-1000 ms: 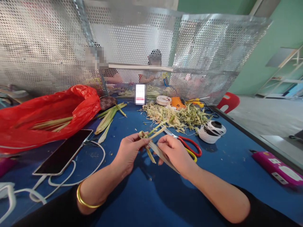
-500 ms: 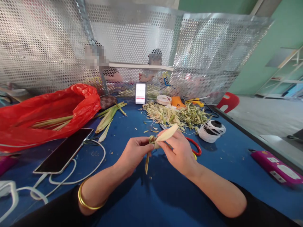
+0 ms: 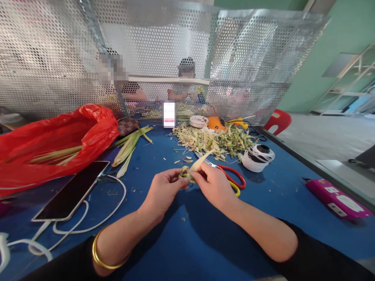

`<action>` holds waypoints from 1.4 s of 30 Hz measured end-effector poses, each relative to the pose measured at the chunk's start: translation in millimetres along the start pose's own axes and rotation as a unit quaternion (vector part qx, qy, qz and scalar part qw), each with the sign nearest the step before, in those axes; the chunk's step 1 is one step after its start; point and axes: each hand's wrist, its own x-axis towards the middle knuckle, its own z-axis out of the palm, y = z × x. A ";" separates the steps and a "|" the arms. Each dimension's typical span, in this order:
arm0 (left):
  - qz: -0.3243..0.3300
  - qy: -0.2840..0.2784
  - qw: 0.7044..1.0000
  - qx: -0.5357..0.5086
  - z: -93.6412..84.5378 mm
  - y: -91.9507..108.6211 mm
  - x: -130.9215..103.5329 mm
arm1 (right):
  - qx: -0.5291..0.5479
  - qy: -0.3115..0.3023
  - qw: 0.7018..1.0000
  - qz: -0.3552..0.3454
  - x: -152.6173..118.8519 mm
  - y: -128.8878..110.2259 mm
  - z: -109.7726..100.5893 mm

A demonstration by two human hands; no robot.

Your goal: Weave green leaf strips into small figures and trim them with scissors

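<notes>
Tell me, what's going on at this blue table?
A person is working a strip of pale leaf with both bare hands. The left hand pinches a small looped piece of leaf, and the right hand grips the pale strip beside it. Scissors lie just beyond the right hand, with a pile of leaf scraps farther back. Longer leaves lie near an open red bag on the left.
</notes>
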 end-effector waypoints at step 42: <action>0.022 0.035 0.990 0.137 -10.3 5.2 6.6 | 0.057 -0.101 0.992 -0.046 0.9 -0.9 -19.5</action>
